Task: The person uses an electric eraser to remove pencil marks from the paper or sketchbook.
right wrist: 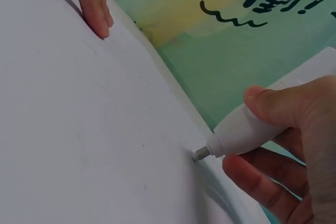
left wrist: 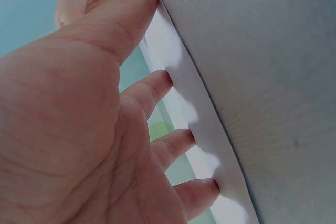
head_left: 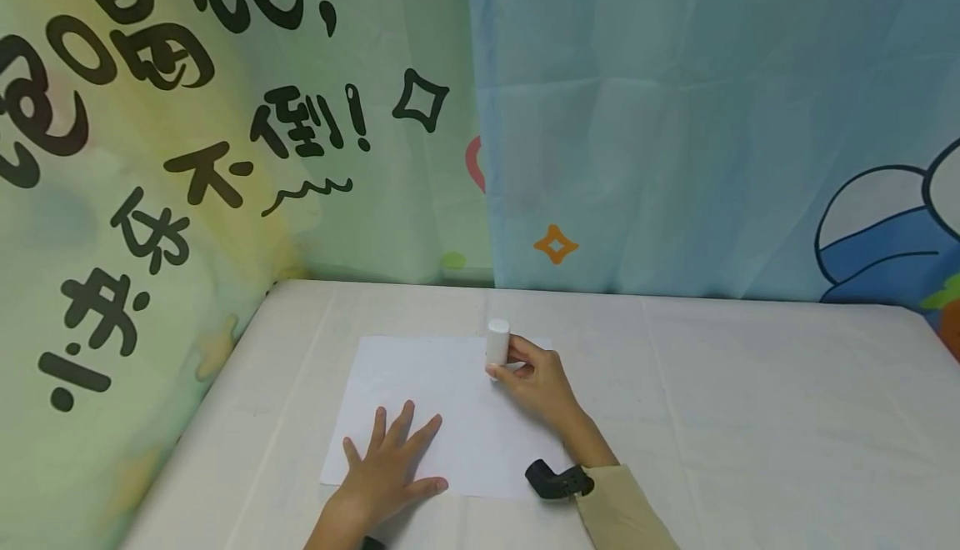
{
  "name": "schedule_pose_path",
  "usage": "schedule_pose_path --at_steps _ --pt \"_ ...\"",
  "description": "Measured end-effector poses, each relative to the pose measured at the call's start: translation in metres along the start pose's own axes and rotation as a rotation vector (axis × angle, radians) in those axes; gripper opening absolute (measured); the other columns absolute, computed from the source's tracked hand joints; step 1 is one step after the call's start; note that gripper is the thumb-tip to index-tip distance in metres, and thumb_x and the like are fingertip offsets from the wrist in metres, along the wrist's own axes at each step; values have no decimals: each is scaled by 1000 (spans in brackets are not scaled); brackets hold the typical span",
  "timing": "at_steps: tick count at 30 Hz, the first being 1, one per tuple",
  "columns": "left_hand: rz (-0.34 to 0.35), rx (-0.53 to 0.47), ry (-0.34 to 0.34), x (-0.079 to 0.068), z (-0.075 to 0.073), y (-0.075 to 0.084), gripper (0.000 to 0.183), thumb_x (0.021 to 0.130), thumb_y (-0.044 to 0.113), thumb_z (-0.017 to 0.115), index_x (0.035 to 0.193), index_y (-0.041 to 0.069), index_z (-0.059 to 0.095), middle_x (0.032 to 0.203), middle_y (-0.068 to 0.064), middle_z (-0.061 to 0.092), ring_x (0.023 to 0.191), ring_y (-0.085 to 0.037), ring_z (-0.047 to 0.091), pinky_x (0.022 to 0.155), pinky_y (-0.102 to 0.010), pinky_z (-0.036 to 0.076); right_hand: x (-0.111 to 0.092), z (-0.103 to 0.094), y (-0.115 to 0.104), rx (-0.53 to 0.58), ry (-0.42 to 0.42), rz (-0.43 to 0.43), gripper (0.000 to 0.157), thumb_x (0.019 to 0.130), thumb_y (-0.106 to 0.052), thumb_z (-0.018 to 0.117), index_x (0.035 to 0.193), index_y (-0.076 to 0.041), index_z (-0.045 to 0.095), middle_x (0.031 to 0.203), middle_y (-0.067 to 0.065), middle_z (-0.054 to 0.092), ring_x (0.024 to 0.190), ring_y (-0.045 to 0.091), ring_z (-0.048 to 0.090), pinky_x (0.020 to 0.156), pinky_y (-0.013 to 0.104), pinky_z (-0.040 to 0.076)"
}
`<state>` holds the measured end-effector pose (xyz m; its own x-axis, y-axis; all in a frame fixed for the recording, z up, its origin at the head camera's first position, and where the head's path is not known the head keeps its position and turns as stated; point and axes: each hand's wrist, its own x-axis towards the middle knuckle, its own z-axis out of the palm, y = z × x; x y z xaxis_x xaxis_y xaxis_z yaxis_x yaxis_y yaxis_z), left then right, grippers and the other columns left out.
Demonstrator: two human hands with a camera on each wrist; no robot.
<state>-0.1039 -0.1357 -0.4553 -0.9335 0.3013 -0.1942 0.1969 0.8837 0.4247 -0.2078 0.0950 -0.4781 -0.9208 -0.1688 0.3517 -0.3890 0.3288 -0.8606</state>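
A white sheet of paper (head_left: 442,383) lies on the table. My left hand (head_left: 386,467) presses on its lower left part with fingers spread; in the left wrist view, the fingertips (left wrist: 164,80) touch the paper near its edge. Over the upper right part of the sheet, my right hand (head_left: 540,383) pinches a white electric eraser (head_left: 497,340) between thumb and fingers. The right wrist view shows the tapered body of the eraser (right wrist: 247,129) and its narrow grey tip pointing down at the paper, seemingly touching it. Small dark specks and faint marks dot the sheet.
The table (head_left: 750,417) has a white cover. Behind it hangs a blue curtain (head_left: 660,133), with a green printed curtain (head_left: 360,233) at the back and left. A black wrist strap (head_left: 558,481) sits at the right sleeve (head_left: 622,508).
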Motion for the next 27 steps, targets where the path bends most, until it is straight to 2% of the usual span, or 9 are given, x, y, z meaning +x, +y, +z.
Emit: schedule_pose_path --at_steps 9,17,27 --pt "-2 -3 -2 0 -1 1 77 85 52 67 149 20 38 158 -22 22 140 -59 12 90 -87 12 0 -4 4 -24 25 -84 38 76 0 80 110 8 66 92 19 74 80 21 69 59 26 50" --pt "3 3 -5 0 -1 0 77 86 52 67 149 19 37 159 -22 22 140 -59 12 89 -87 13 1 -6 7 -28 36 -58 40 76 0 80 113 8 66 89 18 74 74 9 61 58 24 45" --pt "4 -18 0 -1 -1 0 78 85 53 67 149 19 38 158 -22 23 140 -59 12 90 -88 12 2 -8 12 -29 38 -70 38 76 0 79 112 6 68 86 14 74 73 5 58 57 21 42"
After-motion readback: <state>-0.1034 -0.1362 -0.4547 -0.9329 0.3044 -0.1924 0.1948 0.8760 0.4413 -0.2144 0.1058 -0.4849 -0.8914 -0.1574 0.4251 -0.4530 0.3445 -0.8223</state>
